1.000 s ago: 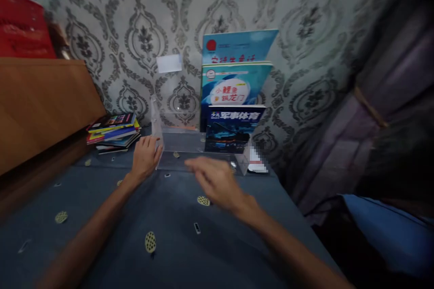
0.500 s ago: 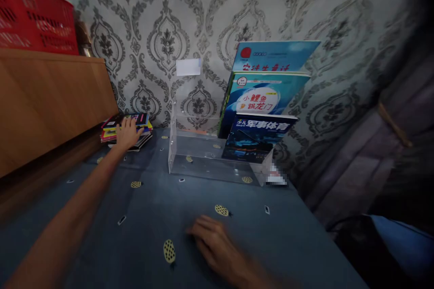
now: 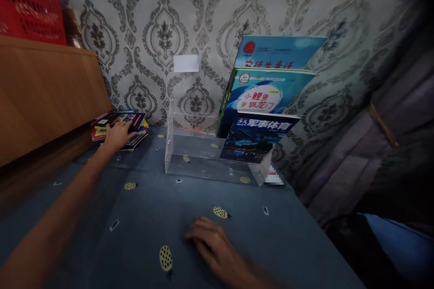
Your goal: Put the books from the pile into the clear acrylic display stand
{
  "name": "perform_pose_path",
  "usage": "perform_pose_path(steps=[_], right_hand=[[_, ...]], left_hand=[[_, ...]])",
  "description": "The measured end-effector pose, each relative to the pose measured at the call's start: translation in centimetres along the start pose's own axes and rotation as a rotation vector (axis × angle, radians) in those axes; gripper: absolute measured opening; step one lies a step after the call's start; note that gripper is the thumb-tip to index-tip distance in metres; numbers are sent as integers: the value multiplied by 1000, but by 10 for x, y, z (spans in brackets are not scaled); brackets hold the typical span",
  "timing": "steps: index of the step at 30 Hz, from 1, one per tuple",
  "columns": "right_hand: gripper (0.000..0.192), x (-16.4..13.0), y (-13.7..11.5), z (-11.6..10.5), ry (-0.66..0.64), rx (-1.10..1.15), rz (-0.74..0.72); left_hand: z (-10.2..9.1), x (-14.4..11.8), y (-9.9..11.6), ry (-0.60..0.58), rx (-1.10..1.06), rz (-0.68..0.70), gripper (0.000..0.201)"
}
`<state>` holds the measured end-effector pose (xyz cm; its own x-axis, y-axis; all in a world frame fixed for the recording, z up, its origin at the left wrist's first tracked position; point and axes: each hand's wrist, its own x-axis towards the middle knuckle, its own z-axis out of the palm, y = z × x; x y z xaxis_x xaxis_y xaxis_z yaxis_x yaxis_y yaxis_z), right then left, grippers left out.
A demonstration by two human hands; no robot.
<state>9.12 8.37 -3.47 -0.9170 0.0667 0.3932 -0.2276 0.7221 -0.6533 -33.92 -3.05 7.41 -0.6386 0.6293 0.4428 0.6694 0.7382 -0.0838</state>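
Observation:
My left hand [image 3: 117, 134] reaches far left and grips the top book [image 3: 130, 118] of a small stack of colourful books [image 3: 101, 133], lifting its near edge slightly. My right hand [image 3: 212, 244] rests flat on the blue-grey tablecloth [image 3: 145, 207] near me, fingers loosely curled, holding nothing. A clear acrylic tiered display stand [image 3: 190, 153] stands against the wall. Its right half holds three books in rising rows: a dark blue one [image 3: 259, 137] in front, a teal one [image 3: 267, 92] behind it, and a light blue one [image 3: 278, 52] at the back. The stand's left half holds no books.
A wooden cabinet [image 3: 44, 95] with a red crate [image 3: 29, 6] on top stands at the left. Patterned grey wallpaper with a white card [image 3: 186, 63] backs the table. A dark curtain [image 3: 373, 135] hangs at the right, and a blue seat [image 3: 400, 244] sits below it.
My left hand left the stand's left edge, went to the book stack and took hold of the top book. My right hand drew back from the stand and settled on the cloth.

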Motion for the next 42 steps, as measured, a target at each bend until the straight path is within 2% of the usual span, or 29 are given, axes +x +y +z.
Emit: perform_pose_path(steps=[10, 14, 18, 25, 30, 32, 34, 36, 39, 42], right_hand=[[28, -2, 0, 2, -18, -33, 2], [29, -2, 0, 2, -36, -55, -13], [28, -3, 1, 3, -26, -56, -26], [29, 0, 0, 1, -27, -42, -64], [29, 1, 0, 0, -39, -31, -40], [28, 1, 1, 0, -35, -19, -57], [28, 1, 1, 0, -21, -8, -68], [28, 2, 0, 0, -13, -2, -63], [28, 3, -3, -2, -30, -2, -49], [29, 4, -5, -3, -35, 4, -40]], left_hand=[[-6, -17, 13, 34, 131, 106, 49], [-8, -32, 8, 38, 128, 147, 53], [-9, -59, -1, 20, 107, 203, 51], [-2, -125, -17, -12, 23, 302, 51], [-5, -198, -24, 27, -196, 435, 50], [-14, -230, -23, -45, -295, 457, 47], [-26, -256, -20, -176, -350, 509, 47], [-36, -269, -19, -277, -396, 504, 49], [-38, -263, -23, -394, -450, 434, 51], [-21, -239, -21, -255, -453, 123, 64]])
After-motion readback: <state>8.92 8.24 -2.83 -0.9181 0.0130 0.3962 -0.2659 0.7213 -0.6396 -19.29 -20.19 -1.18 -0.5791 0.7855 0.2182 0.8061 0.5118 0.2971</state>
